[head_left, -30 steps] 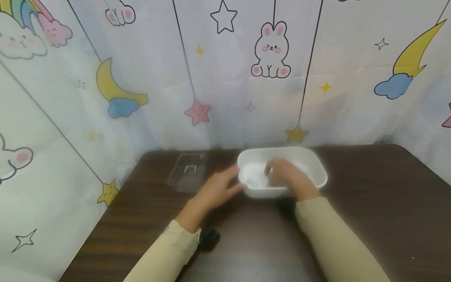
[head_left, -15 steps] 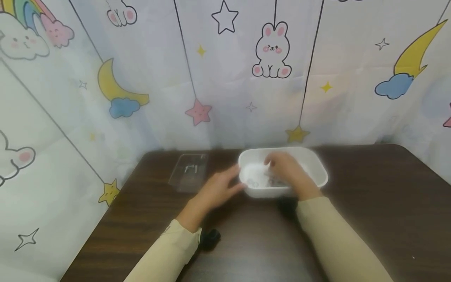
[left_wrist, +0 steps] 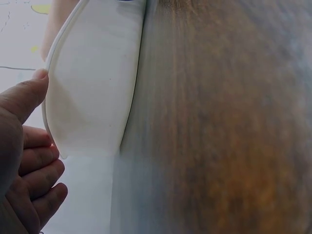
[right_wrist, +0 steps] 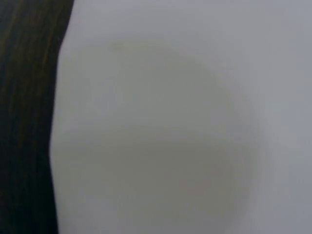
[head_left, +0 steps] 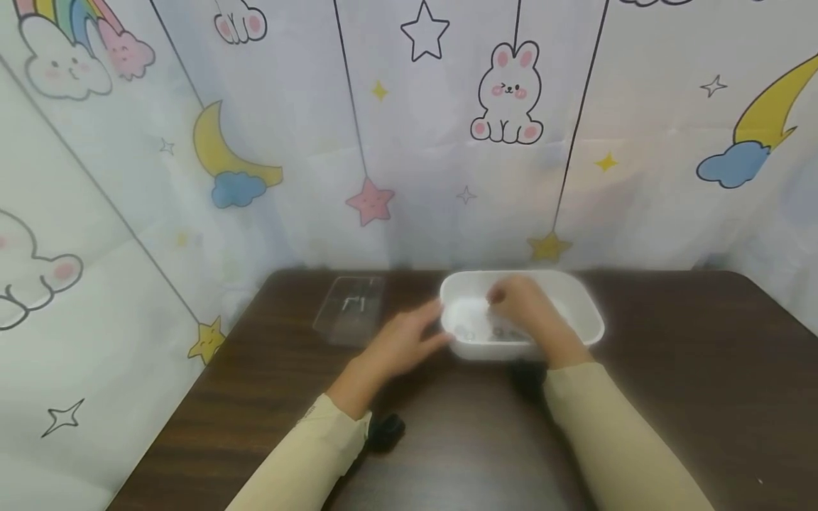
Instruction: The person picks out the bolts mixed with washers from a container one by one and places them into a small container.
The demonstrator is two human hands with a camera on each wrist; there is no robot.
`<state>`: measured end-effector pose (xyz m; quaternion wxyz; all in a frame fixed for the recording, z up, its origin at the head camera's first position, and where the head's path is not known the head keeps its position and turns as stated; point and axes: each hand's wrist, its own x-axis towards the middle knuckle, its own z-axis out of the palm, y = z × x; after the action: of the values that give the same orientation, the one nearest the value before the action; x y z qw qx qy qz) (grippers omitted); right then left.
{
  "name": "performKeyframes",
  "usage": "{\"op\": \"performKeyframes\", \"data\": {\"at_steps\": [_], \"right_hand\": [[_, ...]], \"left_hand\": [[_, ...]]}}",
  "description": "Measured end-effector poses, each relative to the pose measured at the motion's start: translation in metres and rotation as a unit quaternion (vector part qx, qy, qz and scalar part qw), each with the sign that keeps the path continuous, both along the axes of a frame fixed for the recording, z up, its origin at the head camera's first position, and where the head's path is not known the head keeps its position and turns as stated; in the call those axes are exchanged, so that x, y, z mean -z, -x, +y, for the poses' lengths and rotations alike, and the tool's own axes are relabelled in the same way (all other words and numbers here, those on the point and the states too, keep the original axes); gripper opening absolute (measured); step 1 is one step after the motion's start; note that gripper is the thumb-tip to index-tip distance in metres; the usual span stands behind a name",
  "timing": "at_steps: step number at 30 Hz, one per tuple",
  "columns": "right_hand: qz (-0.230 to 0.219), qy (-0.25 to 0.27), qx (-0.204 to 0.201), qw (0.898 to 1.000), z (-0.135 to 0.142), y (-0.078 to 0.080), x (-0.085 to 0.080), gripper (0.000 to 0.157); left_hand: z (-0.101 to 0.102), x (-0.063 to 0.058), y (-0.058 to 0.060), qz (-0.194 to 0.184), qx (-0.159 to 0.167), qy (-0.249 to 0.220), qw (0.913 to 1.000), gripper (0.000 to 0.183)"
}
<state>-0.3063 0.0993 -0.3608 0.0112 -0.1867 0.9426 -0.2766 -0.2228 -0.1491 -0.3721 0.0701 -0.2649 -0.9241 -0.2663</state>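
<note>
A white oblong tub (head_left: pixel 466 350) stands at the back of the dark table, with several small blurred grey pieces (head_left: pixel 498 332) on its floor. My left hand (head_left: pixel 401 342) rests against the tub's left end, fingers and thumb spread around the corner. In the left wrist view, the left thumb (left_wrist: pixel 30 95) touches the rim and the fingers lie loosely bent beside the wall. My right hand (head_left: pixel 522 304) reaches inside the tub, fingers bent downward; its fingertips are hidden, so whether it pinches something is unclear. The right wrist view is filled by the tub's white wall (right_wrist: pixel 161 97).
Left of the tub lies a shallow clear plastic box (head_left: pixel 339 330) with a few small shiny pieces (head_left: pixel 353 304) in it. A patterned curtain (head_left: pixel 434 156) hangs right behind the table (head_left: pixel 473 433). Black wrist devices (head_left: pixel 386 431) sit under both forearms.
The head view has shifted slightly, moving the scene a little right. My right hand has lifted slightly off the tub's floor, uncovering more grey pieces. My left hand stays at the tub's end.
</note>
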Motion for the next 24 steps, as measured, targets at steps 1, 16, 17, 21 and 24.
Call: {"op": "performKeyframes", "data": {"at_steps": [1,16,17,21,24], "right_hand": [[0.0,0.001,0.001,1.0,0.0,0.0,0.0,0.024],[0.041,-0.002,-0.02,0.999,-0.001,-0.003,-0.005,0.017],[0.048,0.0,-0.022,0.999,-0.001,-0.003,-0.006,0.016],[0.073,0.006,-0.024,0.997,-0.002,-0.005,-0.01,0.016],[0.08,0.009,-0.018,0.997,-0.004,-0.006,-0.01,0.017]], "left_hand": [[0.0,0.0,0.0,0.001,0.001,0.0,1.0,0.069],[0.002,-0.001,0.0,-0.01,-0.001,-0.002,0.9999,0.069],[0.002,-0.002,0.0,-0.01,-0.001,-0.003,0.9999,0.069],[0.001,-0.001,0.0,-0.012,-0.003,-0.005,0.9999,0.067],[0.001,-0.001,0.0,-0.01,-0.002,-0.008,0.9999,0.065]]}}
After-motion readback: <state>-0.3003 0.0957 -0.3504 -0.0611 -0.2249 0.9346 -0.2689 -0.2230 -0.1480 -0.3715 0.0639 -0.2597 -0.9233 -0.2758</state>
